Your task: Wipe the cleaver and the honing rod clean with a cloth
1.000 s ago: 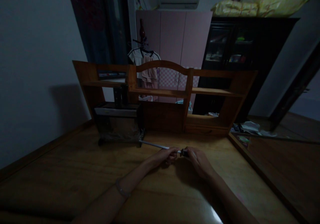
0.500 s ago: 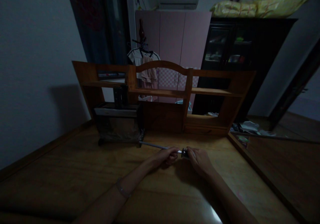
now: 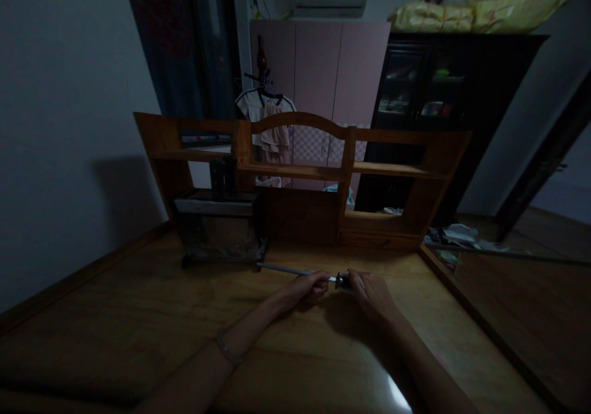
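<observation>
In the head view, my left hand (image 3: 313,286) is closed round a long, thin grey rod (image 3: 281,269), which reaches left towards a dark box with a silver edge (image 3: 217,207). A short bright section of the rod shows between my two hands. At its right end sits a black, shiny end piece (image 3: 341,280), and my right hand (image 3: 372,291) is closed on it, thumb and fingers pressed together. Both hands are low over the wooden tabletop (image 3: 295,352). The fingers' undersides are hidden, and dim light blurs the detail of the end piece.
Behind my hands, a wooden shelf unit (image 3: 295,170) spans the tabletop's far side, with the box in front of its left part. A white wall (image 3: 69,125) borders the left. Farther back are a pink wardrobe (image 3: 318,63) and a dark cabinet (image 3: 489,82).
My right hand has shifted slightly right and its fingers have changed position, so more of the black end piece shows. My left hand and the rod look nearly unmoved.
</observation>
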A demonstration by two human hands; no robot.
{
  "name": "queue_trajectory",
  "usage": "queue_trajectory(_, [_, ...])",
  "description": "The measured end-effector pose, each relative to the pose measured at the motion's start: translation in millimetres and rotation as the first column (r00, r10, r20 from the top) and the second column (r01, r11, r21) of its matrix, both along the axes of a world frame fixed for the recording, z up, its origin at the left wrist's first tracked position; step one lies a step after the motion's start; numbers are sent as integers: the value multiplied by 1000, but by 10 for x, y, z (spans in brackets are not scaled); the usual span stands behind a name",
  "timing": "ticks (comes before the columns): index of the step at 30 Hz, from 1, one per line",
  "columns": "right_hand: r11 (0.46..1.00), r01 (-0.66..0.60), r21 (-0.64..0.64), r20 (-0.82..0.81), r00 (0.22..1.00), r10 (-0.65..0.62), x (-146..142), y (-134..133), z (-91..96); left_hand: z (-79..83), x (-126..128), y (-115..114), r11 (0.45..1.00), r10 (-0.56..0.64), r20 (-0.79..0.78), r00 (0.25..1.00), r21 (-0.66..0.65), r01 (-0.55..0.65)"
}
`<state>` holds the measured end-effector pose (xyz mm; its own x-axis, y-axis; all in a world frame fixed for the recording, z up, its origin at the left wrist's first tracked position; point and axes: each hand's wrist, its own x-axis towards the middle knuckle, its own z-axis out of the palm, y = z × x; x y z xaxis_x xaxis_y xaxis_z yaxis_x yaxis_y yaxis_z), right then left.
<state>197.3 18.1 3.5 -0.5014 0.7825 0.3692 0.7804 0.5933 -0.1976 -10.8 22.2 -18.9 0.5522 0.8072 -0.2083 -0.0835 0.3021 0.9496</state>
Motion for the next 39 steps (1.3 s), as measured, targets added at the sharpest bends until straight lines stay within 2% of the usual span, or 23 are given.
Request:
queue_trajectory(6, [1000,22,11,-4,1000,-22,28,5,2,32,-4,-24,1000,8,-32,999,-29,-9])
queue_trajectory(13, [1000,13,23,-36,999,-13,14,-35,50,-8,-10,-1,1000,1,48,999,10,-2])
queue_trajectory(24, [999,39,35,-16,999,-39,39,-16,60,-22,15,12,999,-31,70,997,-37,34])
queue_trajectory(29, [997,53,63,20,998,-54,54,2,43,-24,4,14,999,-24,80,997,-20,25])
queue_trajectory(33, [994,51,100,75,995,-59,80,10,36,-42,-7,17,997,-8,40,999,-72,11])
queue_trajectory(39, [993,47,106,61,997,-53,75,16,20,-63,-2,21,999,-22,89,996,-27,24])
